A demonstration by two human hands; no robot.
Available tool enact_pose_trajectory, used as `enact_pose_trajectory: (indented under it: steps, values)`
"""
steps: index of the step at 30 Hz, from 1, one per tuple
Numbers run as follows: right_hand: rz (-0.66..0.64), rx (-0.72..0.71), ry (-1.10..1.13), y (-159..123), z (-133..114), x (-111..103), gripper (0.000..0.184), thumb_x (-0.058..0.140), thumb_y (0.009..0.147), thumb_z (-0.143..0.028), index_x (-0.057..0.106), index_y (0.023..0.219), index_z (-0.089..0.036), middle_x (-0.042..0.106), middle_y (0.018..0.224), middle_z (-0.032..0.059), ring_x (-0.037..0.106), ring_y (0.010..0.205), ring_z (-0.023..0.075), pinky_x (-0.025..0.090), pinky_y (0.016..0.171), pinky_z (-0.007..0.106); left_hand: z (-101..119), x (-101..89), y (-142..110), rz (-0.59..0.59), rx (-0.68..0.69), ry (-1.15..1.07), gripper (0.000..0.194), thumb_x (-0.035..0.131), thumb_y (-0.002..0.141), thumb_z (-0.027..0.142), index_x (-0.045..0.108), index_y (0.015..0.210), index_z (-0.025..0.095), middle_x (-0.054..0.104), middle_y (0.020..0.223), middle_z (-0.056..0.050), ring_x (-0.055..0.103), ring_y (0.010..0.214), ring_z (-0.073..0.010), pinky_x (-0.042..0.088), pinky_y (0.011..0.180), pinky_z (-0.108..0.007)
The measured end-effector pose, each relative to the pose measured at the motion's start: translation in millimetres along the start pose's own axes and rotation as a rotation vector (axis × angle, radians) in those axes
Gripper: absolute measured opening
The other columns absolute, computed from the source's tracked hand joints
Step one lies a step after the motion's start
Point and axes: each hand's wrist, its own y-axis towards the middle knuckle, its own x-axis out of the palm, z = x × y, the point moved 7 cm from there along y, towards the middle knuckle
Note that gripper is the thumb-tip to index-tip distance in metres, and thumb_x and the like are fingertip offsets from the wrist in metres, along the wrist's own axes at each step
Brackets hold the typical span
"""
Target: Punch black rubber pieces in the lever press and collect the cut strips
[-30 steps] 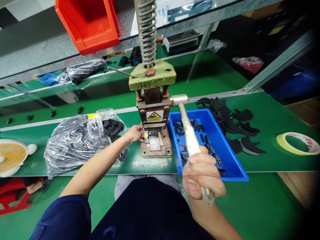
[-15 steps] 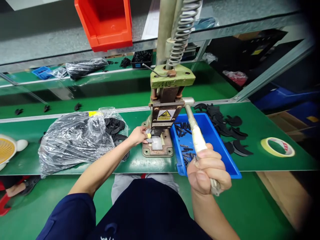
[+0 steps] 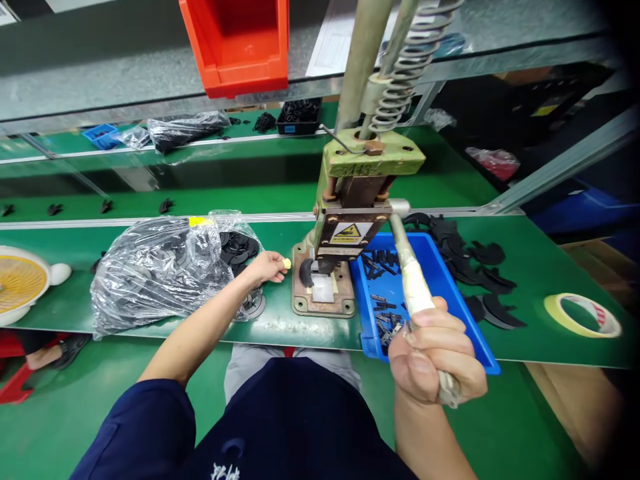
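Observation:
My right hand (image 3: 437, 353) is wrapped around the taped lever (image 3: 416, 283) of a hand press (image 3: 373, 160). My left hand (image 3: 267, 268) hovers just left of the press base (image 3: 327, 308), apart from it. Its fingers are drawn together with no part visible in them, and a yellow covering (image 3: 287, 263) shows at a fingertip. On the base, left of the press head, lies a dark curved piece (image 3: 306, 273). Beside it is a pale plate (image 3: 323, 289). A clear plastic bag (image 3: 160, 280) of dark curved pieces (image 3: 237, 248) lies left of my left hand.
A blue bin (image 3: 437, 267) with small dark parts stands right of the press, near loose black curved pieces (image 3: 493, 280) and a tape roll (image 3: 583, 315). An orange bin (image 3: 245, 73) overhangs the shelf edge. At far left sits a fan (image 3: 25, 283). Small parts (image 3: 167, 205) line the rear belt.
My left hand has moved left off the press base, letting go of the dark curved piece, which stays there. My right hand keeps its grip on the lever. The view has shifted slightly.

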Motion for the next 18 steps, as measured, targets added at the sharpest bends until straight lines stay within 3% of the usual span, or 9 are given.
enact_pose_trajectory:
  steps: [4,7,9,14,18]
  values:
    - [0.059,-0.067,0.034,3,3,0,0.044,0.066,0.074,-0.023,0.027,0.052,-0.021,0.046,0.05,-0.0057,0.051,0.056,0.013,0.048,0.072,0.041,-9,-72.8,-11,0.235,0.119,0.291,0.005,0.062,0.083,0.012,0.066,0.086,0.012,0.066,0.067,-0.001,0.061,0.054,-0.0095,0.05,0.055,-0.018]
    - [0.074,-0.148,0.072,5,5,2,0.051,0.067,0.072,-0.028,0.02,0.053,-0.021,0.036,0.045,-0.0064,0.047,0.05,0.0121,0.045,0.065,0.038,-13,-94.3,-28,0.324,0.202,0.694,0.011,0.065,0.081,0.015,0.071,0.091,0.015,0.07,0.076,-0.004,0.066,0.068,-0.0149,0.05,0.067,-0.023]
    - [0.052,-0.162,0.072,6,6,4,0.052,0.067,0.072,-0.029,0.019,0.054,-0.021,0.034,0.044,-0.0065,0.045,0.049,0.0121,0.044,0.063,0.037,-17,-86.3,-42,0.313,0.253,0.903,0.014,0.065,0.081,0.017,0.072,0.093,0.015,0.072,0.085,-0.006,0.066,0.078,-0.0177,0.049,0.073,-0.025]
    - [0.009,-0.125,0.034,5,5,4,0.05,0.066,0.074,-0.03,0.021,0.054,-0.02,0.04,0.048,-0.0063,0.048,0.054,0.0122,0.043,0.064,0.036,-34,-38.0,-87,0.177,0.382,1.147,0.019,0.057,0.091,0.027,0.07,0.1,0.016,0.066,0.097,-0.009,0.064,0.088,-0.0209,0.049,0.078,-0.029]
    - [0.019,-0.127,0.03,3,6,2,0.05,0.065,0.074,-0.028,0.018,0.057,-0.02,0.038,0.049,-0.0066,0.047,0.054,0.0121,0.042,0.064,0.036,-53,-19.6,-111,0.107,0.337,1.348,0.019,0.061,0.089,0.028,0.068,0.099,0.014,0.063,0.104,-0.013,0.059,0.099,-0.0278,0.05,0.083,-0.036]
